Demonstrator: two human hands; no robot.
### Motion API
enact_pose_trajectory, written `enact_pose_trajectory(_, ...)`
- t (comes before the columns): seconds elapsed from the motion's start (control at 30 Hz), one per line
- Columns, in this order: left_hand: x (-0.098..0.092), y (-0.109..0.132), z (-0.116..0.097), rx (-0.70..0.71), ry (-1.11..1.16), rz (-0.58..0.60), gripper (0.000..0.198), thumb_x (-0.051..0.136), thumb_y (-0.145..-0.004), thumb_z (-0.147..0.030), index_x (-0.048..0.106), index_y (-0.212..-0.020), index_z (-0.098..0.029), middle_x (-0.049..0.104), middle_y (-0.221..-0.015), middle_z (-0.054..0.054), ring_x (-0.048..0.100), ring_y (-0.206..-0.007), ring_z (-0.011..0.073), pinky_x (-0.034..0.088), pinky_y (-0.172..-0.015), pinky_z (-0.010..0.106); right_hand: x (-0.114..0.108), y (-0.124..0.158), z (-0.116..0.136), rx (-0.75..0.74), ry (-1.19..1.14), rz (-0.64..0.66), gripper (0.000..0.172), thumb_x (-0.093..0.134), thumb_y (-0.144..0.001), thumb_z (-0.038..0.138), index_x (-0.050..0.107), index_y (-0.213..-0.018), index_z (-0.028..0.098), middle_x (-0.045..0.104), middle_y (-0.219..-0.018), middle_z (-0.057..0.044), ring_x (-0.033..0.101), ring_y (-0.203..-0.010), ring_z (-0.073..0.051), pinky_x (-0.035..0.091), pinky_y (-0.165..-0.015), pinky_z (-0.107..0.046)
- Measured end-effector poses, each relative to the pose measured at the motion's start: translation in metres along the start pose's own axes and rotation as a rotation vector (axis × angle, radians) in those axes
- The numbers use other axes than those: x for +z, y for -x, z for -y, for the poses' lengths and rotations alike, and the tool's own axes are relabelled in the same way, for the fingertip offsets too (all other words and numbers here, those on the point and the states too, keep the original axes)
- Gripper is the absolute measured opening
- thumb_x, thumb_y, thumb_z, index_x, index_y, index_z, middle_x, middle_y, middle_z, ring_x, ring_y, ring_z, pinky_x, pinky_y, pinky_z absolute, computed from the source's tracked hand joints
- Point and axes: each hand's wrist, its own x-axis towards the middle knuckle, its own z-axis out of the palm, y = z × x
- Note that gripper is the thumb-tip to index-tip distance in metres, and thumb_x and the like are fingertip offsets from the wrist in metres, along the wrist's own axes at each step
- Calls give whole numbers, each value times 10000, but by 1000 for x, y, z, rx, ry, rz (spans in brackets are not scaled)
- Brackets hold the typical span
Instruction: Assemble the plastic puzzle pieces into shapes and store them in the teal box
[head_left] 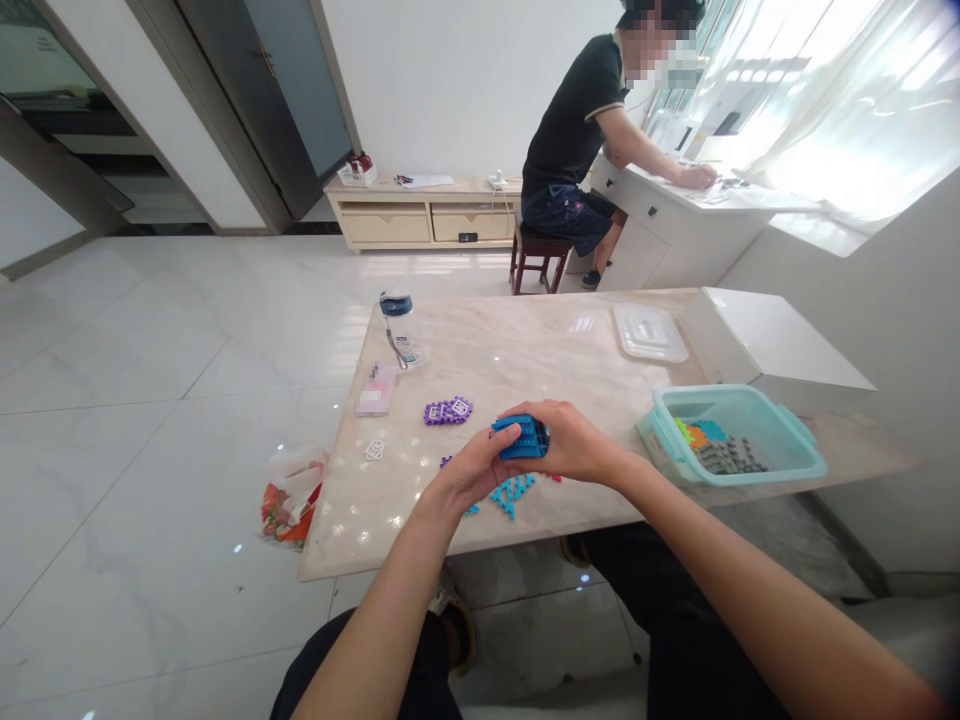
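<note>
Over the near middle of a marble table (510,360), my two hands grip a blue block assembly (521,438) between them. My left hand (469,472) wraps it from below and the left, fingers closed. My right hand (574,440) covers its top and right side, fingers closed. Light blue loose pieces (512,492) lie on the table just under my hands. A purple block piece (448,411) lies a little to the left and further away.
A teal bin (739,440) with coloured and grey pieces sits at the right edge, its clear lid (649,332) and a white box (772,345) behind. A pink card (377,390) and a small container (396,303) lie far left. A bag (291,495) lies on the floor. Another person (592,130) sits at a far desk.
</note>
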Motion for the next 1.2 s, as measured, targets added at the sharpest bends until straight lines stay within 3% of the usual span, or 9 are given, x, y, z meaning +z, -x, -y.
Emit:
enact_pose_trajectory(0.2, 1, 0, 6, 12, -28, -39, 516, 984, -773, -403, 791, -1173, -139, 802, -1185, 140, 766, -1092, 285, 614, -946, 368, 4, 2, -3, -19, 28, 8, 454, 924, -845, 391, 726, -1227, 247, 812, -1173, -80, 778, -1080, -292, 582, -977, -421)
enact_pose_trajectory(0.37, 2, 1, 7, 10, -35, -97, 551, 1002, -739, -426, 795, -1170, -152, 798, -1169, 122, 758, -1059, 257, 623, -892, 332, 8, 3, -7, -51, 15, -3, 566, 934, -834, 386, 684, -1325, 254, 787, -1282, -100, 754, -1187, -308, 564, -1059, -458)
enact_pose_trajectory(0.53, 2, 5, 6, 31, -42, -83, 532, 987, -760, -429, 798, -1171, -148, 792, -1182, 130, 752, -1083, 273, 622, -913, 356, 7, 2, -4, -48, -50, 7, 497, 894, -867, 382, 693, -1306, 262, 803, -1246, -79, 783, -1113, -281, 598, -970, -397)
enact_pose_trajectory(0.73, 2, 7, 6, 56, -56, -56, 537, 957, -808, -409, 784, -1245, -150, 777, -1271, 147, 728, -1179, 299, 609, -967, 371, 6, 0, -1, -67, -77, -10, 483, 887, -857, 365, 712, -1296, 263, 807, -1235, -70, 786, -1105, -272, 595, -982, -378)
enact_pose_trajectory(0.93, 10, 6, 0, 24, -103, -94, 568, 986, -749, -493, 790, -1151, -144, 796, -1159, 144, 749, -1069, 293, 610, -914, 389, 3, 1, -3, -3, -5, -18, 466, 880, -849, 343, 712, -1275, 256, 811, -1221, -73, 788, -1091, -276, 592, -967, -383)
enact_pose_trajectory(1.03, 13, 4, -4, 62, -220, -162, 555, 959, -773, -532, 783, -1130, -146, 796, -1147, 149, 749, -1069, 294, 592, -950, 413, 3, 0, -10, 71, 83, -86, 489, 854, -829, 256, 692, -1290, 243, 812, -1197, -81, 788, -1074, -284, 587, -953, -385)
enact_pose_trajectory(1.2, 11, -3, -1, 318, -447, -392, 571, 1011, -706, -392, 769, -1175, -172, 786, -1229, 146, 723, -1159, 288, 553, -1011, 385, 13, -3, -19, 173, 261, -84, 410, 776, -850, 169, 667, -1244, 198, 798, -1147, -121, 771, -1052, -297, 569, -898, -368)
